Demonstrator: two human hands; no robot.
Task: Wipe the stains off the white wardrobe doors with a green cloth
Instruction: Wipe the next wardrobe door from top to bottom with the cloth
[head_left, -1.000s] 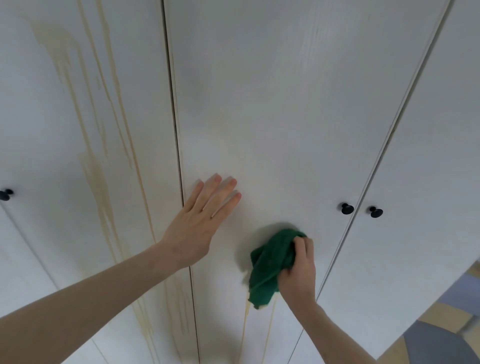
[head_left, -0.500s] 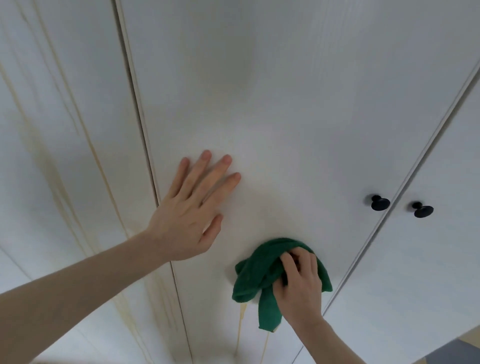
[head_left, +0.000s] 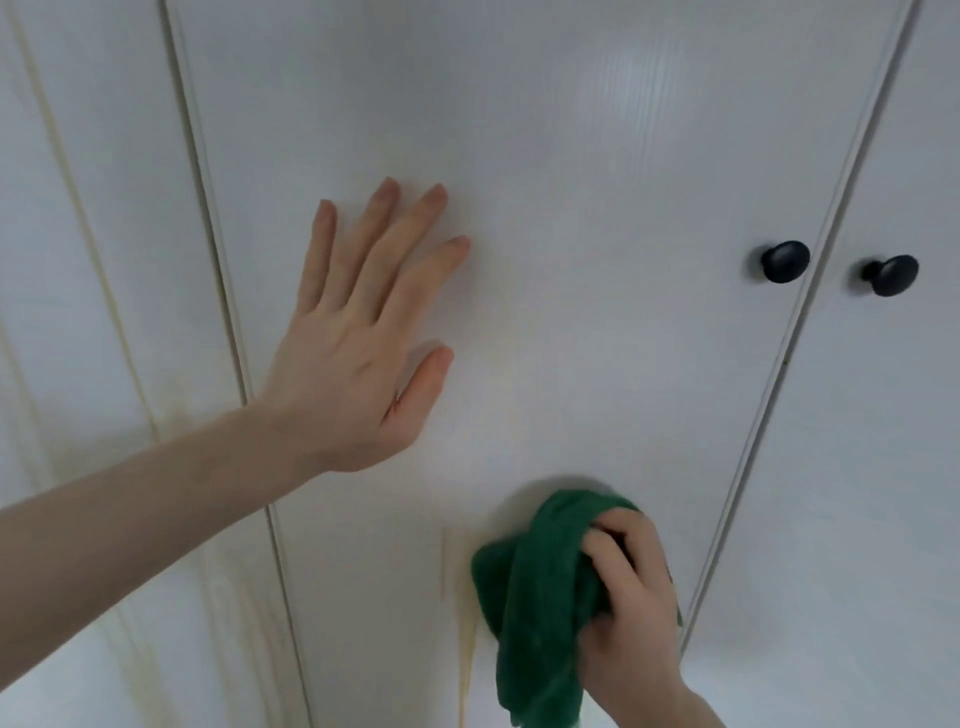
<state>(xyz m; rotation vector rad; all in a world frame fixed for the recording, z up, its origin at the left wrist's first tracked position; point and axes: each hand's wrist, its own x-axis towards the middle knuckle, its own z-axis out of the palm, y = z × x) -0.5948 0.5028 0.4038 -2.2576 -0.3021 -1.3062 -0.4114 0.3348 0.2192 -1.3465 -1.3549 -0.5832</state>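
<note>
Right hand (head_left: 631, 597) has one green cloth (head_left: 535, 597) bunched in curled fingers, pushed against the middle wardrobe door (head_left: 545, 156) right beside yellowish drip stains (head_left: 467, 649). Left hand (head_left: 363, 338) lies flat on that door, fingers spread. Three doors visible, two black knobs (head_left: 785, 261), no writing anywhere.

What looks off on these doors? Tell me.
Yellowish drip streaks run down the middle door beside the green cloth, and more streaks mark the left door. No damage shows.

Soft light gleams on wood-grained panelling (head_left: 631, 78) with two black knobs (head_left: 785, 261).
</note>
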